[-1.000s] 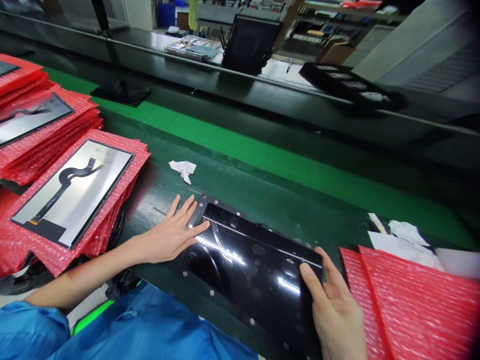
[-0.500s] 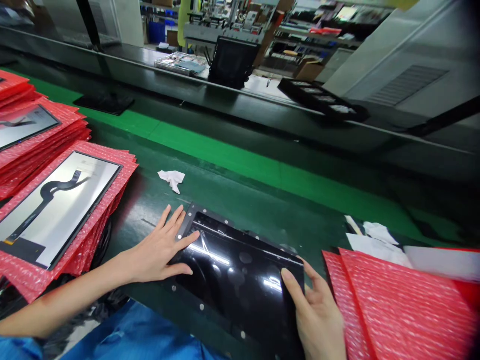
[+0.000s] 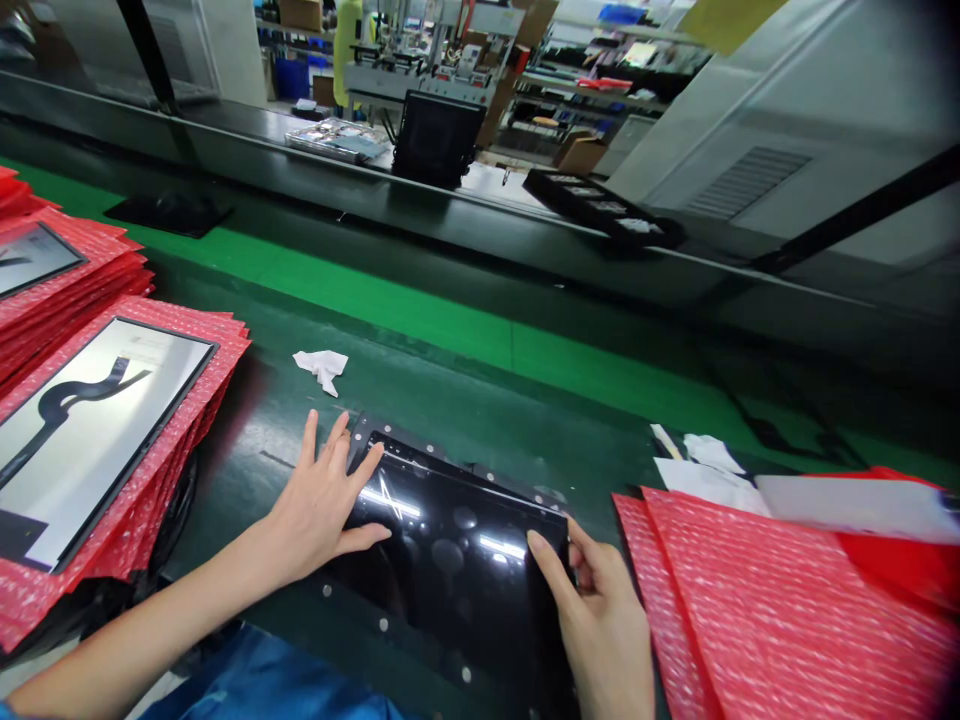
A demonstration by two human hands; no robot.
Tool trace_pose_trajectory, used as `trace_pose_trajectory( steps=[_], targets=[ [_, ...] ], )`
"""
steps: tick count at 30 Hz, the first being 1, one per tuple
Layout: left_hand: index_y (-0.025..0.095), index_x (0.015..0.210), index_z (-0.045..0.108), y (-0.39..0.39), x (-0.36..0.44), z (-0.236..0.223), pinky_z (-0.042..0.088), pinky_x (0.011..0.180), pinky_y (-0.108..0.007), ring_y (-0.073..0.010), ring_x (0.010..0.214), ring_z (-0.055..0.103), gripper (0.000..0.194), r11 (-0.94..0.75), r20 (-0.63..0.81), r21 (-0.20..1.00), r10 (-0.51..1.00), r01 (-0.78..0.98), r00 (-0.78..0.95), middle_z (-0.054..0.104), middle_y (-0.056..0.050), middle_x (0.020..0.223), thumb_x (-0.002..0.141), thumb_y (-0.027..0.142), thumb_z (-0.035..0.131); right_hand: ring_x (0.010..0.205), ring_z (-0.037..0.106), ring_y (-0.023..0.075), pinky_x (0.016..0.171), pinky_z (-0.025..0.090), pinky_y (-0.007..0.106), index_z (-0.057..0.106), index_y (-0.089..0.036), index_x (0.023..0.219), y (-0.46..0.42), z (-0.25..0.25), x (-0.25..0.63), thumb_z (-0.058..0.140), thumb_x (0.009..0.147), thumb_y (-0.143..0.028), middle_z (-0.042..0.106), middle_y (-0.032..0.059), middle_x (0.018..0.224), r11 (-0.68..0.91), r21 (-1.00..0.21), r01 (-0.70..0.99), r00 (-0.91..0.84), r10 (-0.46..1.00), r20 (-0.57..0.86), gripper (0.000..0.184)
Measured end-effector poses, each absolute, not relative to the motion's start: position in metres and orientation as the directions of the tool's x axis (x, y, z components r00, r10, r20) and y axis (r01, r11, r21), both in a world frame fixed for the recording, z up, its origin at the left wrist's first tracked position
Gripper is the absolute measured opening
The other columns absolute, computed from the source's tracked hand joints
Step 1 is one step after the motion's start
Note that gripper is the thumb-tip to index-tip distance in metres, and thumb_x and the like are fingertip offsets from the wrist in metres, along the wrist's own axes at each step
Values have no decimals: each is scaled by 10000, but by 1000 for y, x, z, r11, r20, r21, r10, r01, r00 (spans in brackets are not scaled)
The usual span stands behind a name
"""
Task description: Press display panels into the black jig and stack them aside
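Note:
A glossy black display panel (image 3: 457,590) lies slightly tilted over a dark plate (image 3: 361,432) with pale round dots along its border. My left hand (image 3: 319,505) is open, fingers spread, its index finger and thumb at the panel's left end. My right hand (image 3: 600,610) grips the panel's right edge, thumb on top and the other fingers at the side, their tips partly hidden. Above my left hand lies a crumpled white wipe (image 3: 322,368).
Left, an LCD panel with a black ribbon cable (image 3: 142,400) lies on stacked red bubble-wrap sleeves (image 3: 229,335). More red bubble sleeves (image 3: 780,600) lie right, with white wipes (image 3: 709,485) behind. A dark ledge (image 3: 300,210) runs across the back of the green table (image 3: 420,400).
The whole view has shifted, so most things appear further left. My left fingers have lifted and spread a little at the panel's left end. My right hand keeps its grip on the right edge.

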State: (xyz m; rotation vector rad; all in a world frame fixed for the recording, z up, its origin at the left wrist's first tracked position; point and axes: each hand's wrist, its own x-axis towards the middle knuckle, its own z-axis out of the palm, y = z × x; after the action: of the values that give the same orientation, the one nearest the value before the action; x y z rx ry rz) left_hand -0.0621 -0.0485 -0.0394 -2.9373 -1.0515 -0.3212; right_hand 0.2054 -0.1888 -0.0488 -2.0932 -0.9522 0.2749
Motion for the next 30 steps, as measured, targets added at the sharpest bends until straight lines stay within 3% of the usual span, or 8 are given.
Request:
trace_pose_trajectory(
  steps=[7, 13, 18, 23, 30],
  targets=[
    [93, 1354, 553, -52, -51, -41, 252, 1130, -683, -431, 1305, 501, 632, -705, 263, -117, 658, 700, 706, 647, -211, 1120, 893, 522, 602, 695, 486, 223, 649, 368, 358, 643, -156, 1011, -187, -45, 215, 418, 860, -800, 465, 13, 716, -383, -533, 754, 574, 780, 251, 699],
    [134, 1293, 627, -51, -47, -39, 259, 1106, -710, -389, 1227, 581, 413, -670, 296, -246, 636, 701, 712, 685, -189, 1031, 948, 353, 563, 726, 498, 240, 681, 393, 376, 645, -127, 1107, -188, -44, 221, 305, 961, -701, 505, 43, 750, -340, -426, 838, 477, 836, 271, 683],
    [157, 1338, 588, -50, -55, -46, 222, 1085, -757, -389, 1273, 548, 404, -685, 305, -293, 594, 667, 744, 679, -196, 1068, 968, 302, 519, 896, 552, 260, 791, 438, 397, 655, -146, 1136, -202, -39, 241, 364, 1008, -564, 586, 90, 919, -277, -467, 839, 429, 866, 257, 525],
    [150, 1384, 543, -47, -62, -60, 131, 1095, -778, -406, 1321, 500, 431, -709, 332, -236, 583, 664, 741, 646, -248, 1157, 974, 276, 502, 990, 566, 236, 863, 467, 397, 608, -176, 1218, -224, -40, 256, 408, 1025, -346, 586, 91, 1035, -237, -552, 799, 414, 883, 222, 326],
    [162, 1469, 437, -48, -65, -64, 97, 1098, -779, -401, 1365, 452, 500, -701, 301, -244, 602, 670, 740, 616, -277, 1221, 991, 305, 471, 1029, 532, 224, 881, 476, 400, 511, -207, 1380, -217, -50, 256, 396, 1007, -162, 534, 94, 1102, -100, -495, 863, 252, 935, 249, 393]
  ],
)
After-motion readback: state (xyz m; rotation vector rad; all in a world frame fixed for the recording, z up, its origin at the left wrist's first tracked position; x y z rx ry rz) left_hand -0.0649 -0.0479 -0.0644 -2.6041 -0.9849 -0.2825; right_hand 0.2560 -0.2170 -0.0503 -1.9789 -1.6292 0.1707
